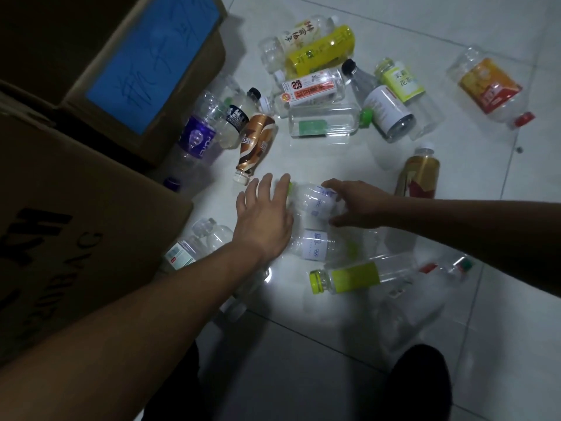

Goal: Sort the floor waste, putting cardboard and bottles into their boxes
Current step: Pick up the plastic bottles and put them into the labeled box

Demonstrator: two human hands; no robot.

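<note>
Several empty plastic bottles lie scattered on the white tiled floor. A clear bottle with a white label lies between my hands. My left hand hovers flat at its cap end with fingers spread, holding nothing. My right hand curls around the bottle's other end, fingers on top and thumb below. A second clear bottle with a white label lies just below it. A cardboard box with a blue label stands open at the upper left.
A larger cardboard box with black print fills the left. A brown coffee bottle, a purple-label bottle and a green-label bottle lie close by. My knees show at the bottom edge.
</note>
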